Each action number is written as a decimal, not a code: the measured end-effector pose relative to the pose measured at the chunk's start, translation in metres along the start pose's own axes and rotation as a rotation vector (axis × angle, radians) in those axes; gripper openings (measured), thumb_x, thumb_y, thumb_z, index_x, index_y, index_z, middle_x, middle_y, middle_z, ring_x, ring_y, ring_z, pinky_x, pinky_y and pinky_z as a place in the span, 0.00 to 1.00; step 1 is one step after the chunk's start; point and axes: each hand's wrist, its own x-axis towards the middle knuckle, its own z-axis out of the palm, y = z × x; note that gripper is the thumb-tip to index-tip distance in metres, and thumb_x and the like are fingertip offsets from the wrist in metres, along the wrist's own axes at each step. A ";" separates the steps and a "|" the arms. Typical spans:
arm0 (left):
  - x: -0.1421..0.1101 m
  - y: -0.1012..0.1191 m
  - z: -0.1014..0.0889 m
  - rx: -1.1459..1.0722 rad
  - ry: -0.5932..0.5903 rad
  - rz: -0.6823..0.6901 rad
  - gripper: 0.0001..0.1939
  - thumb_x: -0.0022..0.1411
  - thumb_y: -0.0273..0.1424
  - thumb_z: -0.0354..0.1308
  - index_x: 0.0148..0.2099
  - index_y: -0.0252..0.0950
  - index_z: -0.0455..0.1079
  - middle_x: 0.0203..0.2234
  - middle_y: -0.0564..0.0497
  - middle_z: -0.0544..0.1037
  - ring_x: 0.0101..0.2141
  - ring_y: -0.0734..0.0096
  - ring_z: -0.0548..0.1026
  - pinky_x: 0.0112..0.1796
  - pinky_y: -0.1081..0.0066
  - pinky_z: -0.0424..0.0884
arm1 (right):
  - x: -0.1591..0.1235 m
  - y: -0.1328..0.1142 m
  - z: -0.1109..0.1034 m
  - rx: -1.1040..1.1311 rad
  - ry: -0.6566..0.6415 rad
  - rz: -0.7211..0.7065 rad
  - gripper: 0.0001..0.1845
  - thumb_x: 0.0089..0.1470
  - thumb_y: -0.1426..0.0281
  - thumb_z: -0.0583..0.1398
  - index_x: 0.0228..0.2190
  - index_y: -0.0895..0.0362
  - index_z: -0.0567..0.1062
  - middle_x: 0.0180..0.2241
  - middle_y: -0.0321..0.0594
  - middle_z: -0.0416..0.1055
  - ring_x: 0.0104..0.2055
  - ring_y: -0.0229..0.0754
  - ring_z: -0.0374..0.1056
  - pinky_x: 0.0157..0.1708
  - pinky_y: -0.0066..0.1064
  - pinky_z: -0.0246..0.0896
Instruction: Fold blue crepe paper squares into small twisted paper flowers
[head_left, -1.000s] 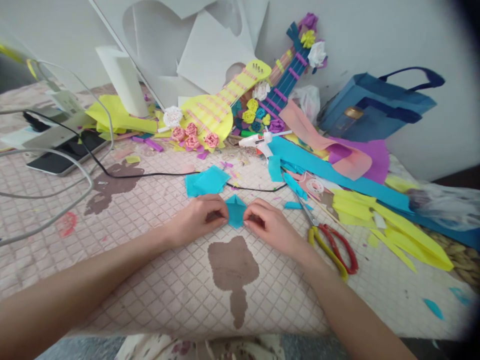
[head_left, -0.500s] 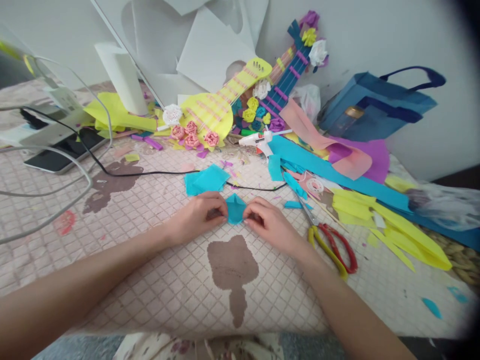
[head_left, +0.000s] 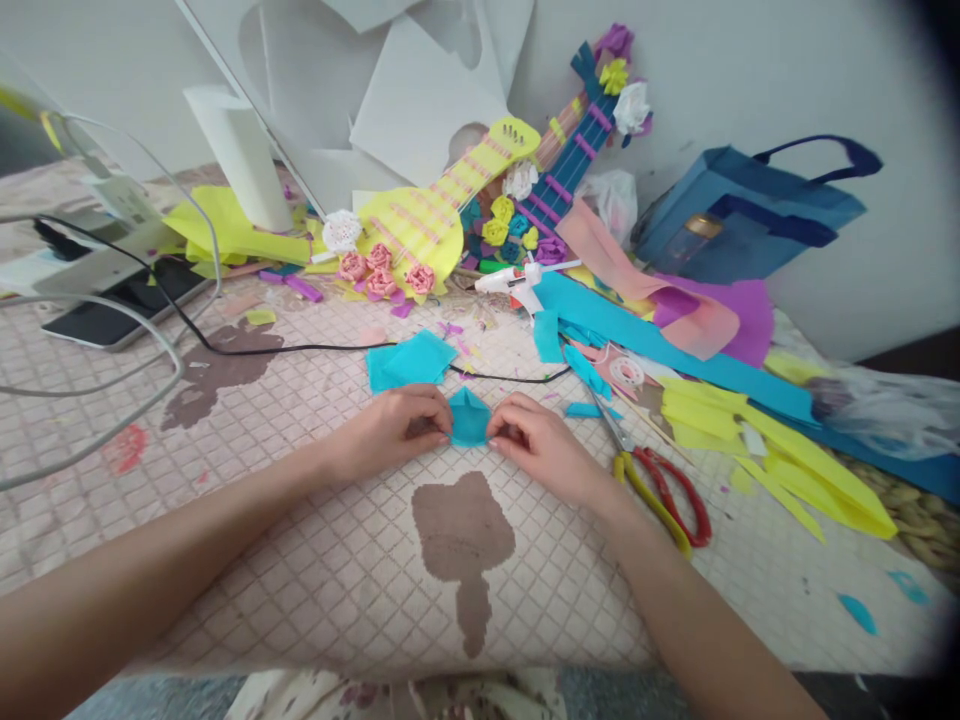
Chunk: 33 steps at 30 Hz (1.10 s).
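A small folded piece of blue crepe paper [head_left: 469,418] is stretched between my two hands, just above the quilted tablecloth. My left hand [head_left: 405,425] pinches its left edge between thumb and fingers. At the right edge, my right hand [head_left: 529,440] pinches it the same way. The piece has a peaked top with a crease down from it. Right behind my left hand lie several flat blue paper squares [head_left: 412,360], overlapping each other. To the right of my right hand, scissors [head_left: 660,490] with one red and one yellow handle rest on the cloth.
A white glue gun [head_left: 514,285] stands at the back, its black cord crossing behind my hands. Yellow [head_left: 420,225] and blue paper guitars with paper flowers lean by the wall. Yellow crepe strips [head_left: 780,450] and a blue bag [head_left: 750,215] are on the right, a phone [head_left: 124,305] left.
The view has shifted very slightly. Both hands keep their pinch on the blue piece, whose lower edge looks a little wider and flatter now.
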 end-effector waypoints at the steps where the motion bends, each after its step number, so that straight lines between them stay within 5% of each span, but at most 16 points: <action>1: 0.001 0.001 0.002 0.012 0.014 -0.002 0.06 0.61 0.26 0.53 0.34 0.35 0.71 0.34 0.49 0.74 0.35 0.70 0.73 0.37 0.70 0.69 | 0.001 0.000 0.001 -0.004 0.002 -0.001 0.05 0.52 0.78 0.57 0.29 0.56 0.70 0.33 0.36 0.64 0.32 0.35 0.62 0.31 0.28 0.55; 9: 0.005 0.006 0.016 0.162 0.117 -0.012 0.06 0.59 0.23 0.54 0.31 0.34 0.71 0.31 0.49 0.74 0.35 0.68 0.72 0.37 0.69 0.66 | 0.002 -0.001 0.004 0.004 0.017 0.024 0.08 0.50 0.79 0.57 0.31 0.55 0.70 0.34 0.36 0.65 0.33 0.36 0.62 0.31 0.28 0.56; 23: 0.000 -0.002 0.003 0.018 -0.009 0.009 0.05 0.60 0.25 0.54 0.32 0.34 0.69 0.36 0.47 0.72 0.37 0.69 0.73 0.37 0.70 0.69 | 0.000 0.000 -0.006 0.048 -0.110 -0.015 0.07 0.53 0.78 0.57 0.33 0.55 0.71 0.36 0.35 0.61 0.28 0.31 0.58 0.30 0.27 0.55; 33: 0.000 -0.001 -0.001 0.026 -0.028 0.031 0.05 0.60 0.24 0.53 0.32 0.34 0.69 0.37 0.47 0.72 0.38 0.68 0.73 0.39 0.69 0.69 | 0.001 0.003 -0.006 0.034 -0.074 0.000 0.06 0.52 0.79 0.58 0.30 0.56 0.70 0.35 0.34 0.62 0.28 0.31 0.59 0.28 0.26 0.54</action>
